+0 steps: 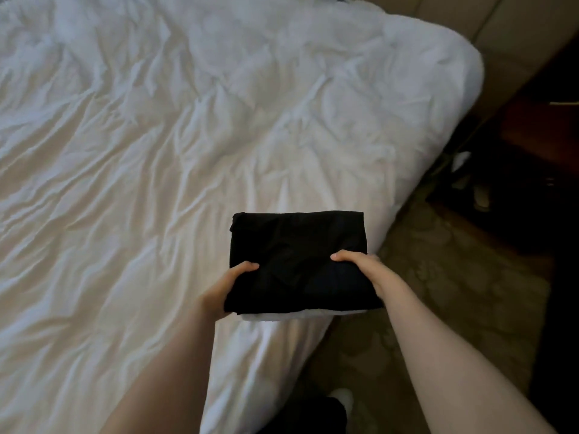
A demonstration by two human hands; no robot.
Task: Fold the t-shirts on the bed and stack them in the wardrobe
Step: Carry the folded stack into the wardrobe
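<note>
Over the near edge of the bed (156, 151), a folded black t-shirt (297, 258) is held up as a neat rectangle between both hands, slightly above the rumpled white bedding. The left hand (232, 286) grips its left edge, thumb lying on top of the cloth and fingers curled out of sight beneath. The right hand (363, 270) pinches the right edge in the same way, thumb on top, fingers hidden under the fabric. A strip of white cloth (272, 317) shows just under the black shirt's near edge, touching it; whether it is a second folded shirt cannot be told. To the right of the bed lies a patterned carpet (438, 277), and beyond it stands dark wooden furniture (532, 136). A pale-toed foot (343, 397) shows at the bottom.
</note>
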